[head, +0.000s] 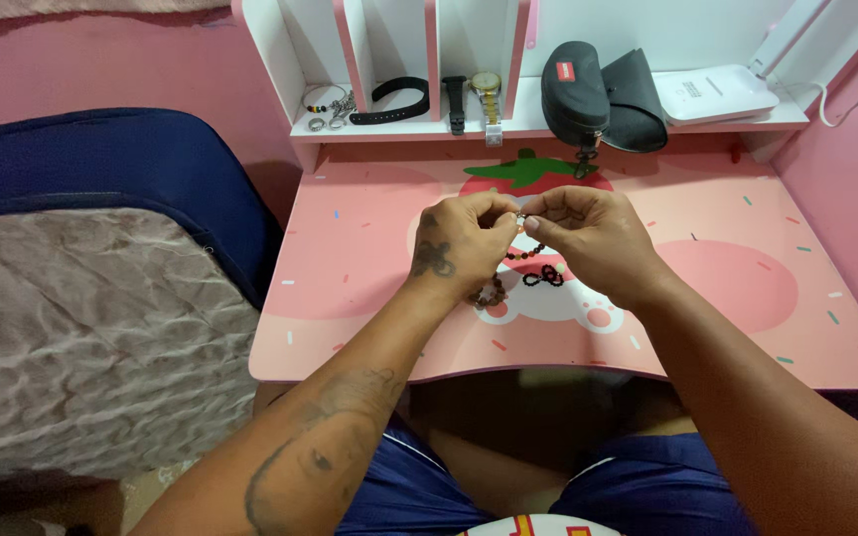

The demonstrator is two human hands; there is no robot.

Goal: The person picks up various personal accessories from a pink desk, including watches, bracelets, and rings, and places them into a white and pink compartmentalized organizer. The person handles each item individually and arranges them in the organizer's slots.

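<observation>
Two hands meet above a pink desk [369, 298]: left hand [459, 243] and right hand [588, 238] pinch a beaded bracelet [526, 254] between fingertips. Keeping both pinches close beside the clasp should steady the dangling beads.

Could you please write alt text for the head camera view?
Left hand and right hand pinch a dark beaded bracelet together above a pink desk; its shelf holds watches and glasses cases.

On the far shelf [548, 127] sit a black wristband [389, 101], two watches [475, 99], two black glasses cases [603, 97] and a white box [722, 95]. A pink worktop [747, 298] lies nearer; a bed [91, 328] stands left.
</observation>
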